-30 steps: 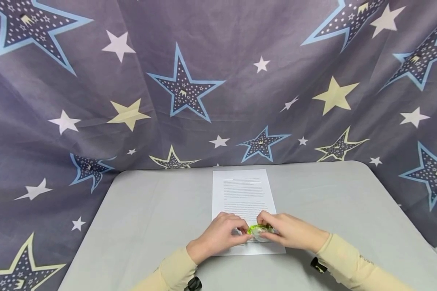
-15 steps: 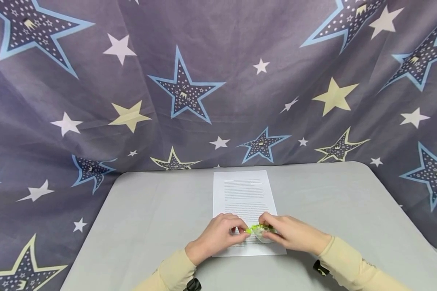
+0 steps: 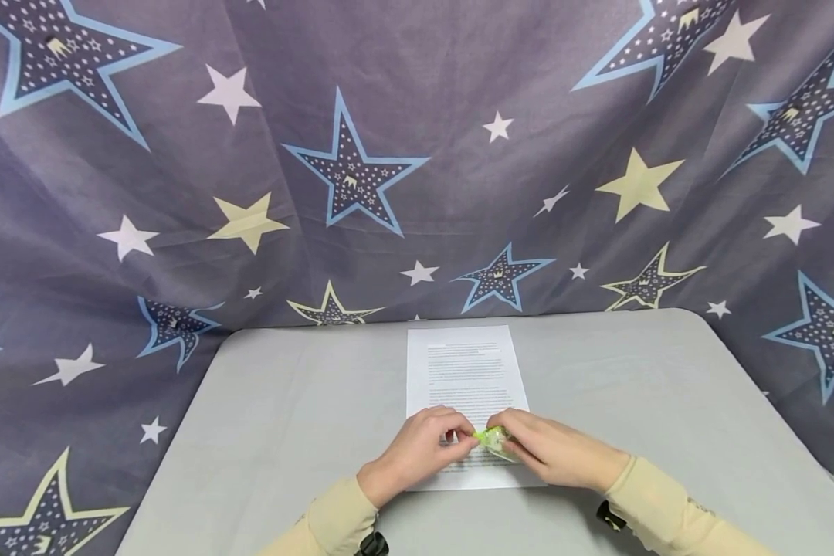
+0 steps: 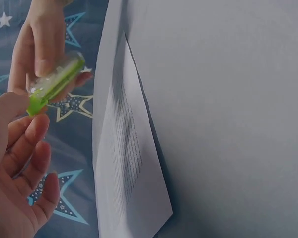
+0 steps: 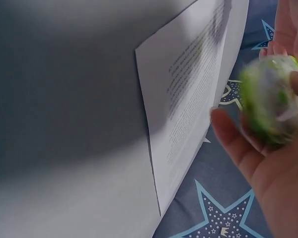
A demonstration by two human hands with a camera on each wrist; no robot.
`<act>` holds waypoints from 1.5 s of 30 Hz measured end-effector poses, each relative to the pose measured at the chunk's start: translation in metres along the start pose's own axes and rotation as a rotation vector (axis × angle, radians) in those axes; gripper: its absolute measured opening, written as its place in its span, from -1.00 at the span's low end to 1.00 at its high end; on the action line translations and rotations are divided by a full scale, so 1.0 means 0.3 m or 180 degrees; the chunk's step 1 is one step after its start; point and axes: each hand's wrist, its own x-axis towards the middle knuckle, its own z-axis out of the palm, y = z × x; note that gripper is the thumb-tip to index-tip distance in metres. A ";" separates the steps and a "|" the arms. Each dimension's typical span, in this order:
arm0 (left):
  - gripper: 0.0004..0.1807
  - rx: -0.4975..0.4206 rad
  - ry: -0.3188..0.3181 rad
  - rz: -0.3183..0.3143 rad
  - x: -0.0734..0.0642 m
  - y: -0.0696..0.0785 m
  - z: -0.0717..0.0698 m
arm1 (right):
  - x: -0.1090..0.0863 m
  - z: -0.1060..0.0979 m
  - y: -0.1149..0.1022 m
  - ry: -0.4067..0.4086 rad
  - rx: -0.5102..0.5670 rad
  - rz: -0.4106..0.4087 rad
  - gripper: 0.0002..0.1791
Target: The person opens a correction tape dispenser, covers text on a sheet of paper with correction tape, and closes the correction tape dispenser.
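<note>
A correction tape (image 3: 495,442) with a clear body and bright green edge is held between both hands, above the lower part of a printed sheet (image 3: 459,363). The left hand (image 3: 431,444) pinches its small green end (image 4: 36,104) between thumb and index finger; the other fingers curl loosely below, as the left wrist view shows. From the other side, the right hand (image 3: 556,448) grips the rounded body with thumb and fingers, hiding part of it. In the right wrist view the tape (image 5: 270,99) is blurred.
The sheet lies flat on a grey table (image 3: 306,401), its lines of text broken by white strips near the top. A dark curtain (image 3: 459,154) with stars hangs behind and beside the table. Black bands (image 3: 610,516) show at both wrists.
The right hand has turned slightly and its fingers cover more of the correction tape. The left hand keeps its pinch on the green end. The sheet stays in place.
</note>
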 end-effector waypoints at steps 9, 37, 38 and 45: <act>-0.96 -0.0020 0.0024 -0.0096 -0.006 -0.010 -0.009 | 0.006 0.010 0.013 -0.0005 -0.0023 0.0083 -0.47; -0.92 0.1397 0.0372 -0.0880 -0.118 -0.086 -0.094 | -0.040 -0.191 0.563 0.0229 -0.0245 0.1306 -0.55; -0.92 0.1405 0.0380 -0.0884 -0.121 -0.088 -0.095 | -0.034 -0.192 0.570 0.0235 -0.0272 0.1338 -0.56; -0.93 0.1403 0.0405 -0.0906 -0.139 -0.085 -0.095 | -0.016 -0.171 0.594 0.0306 -0.0544 0.1469 -0.59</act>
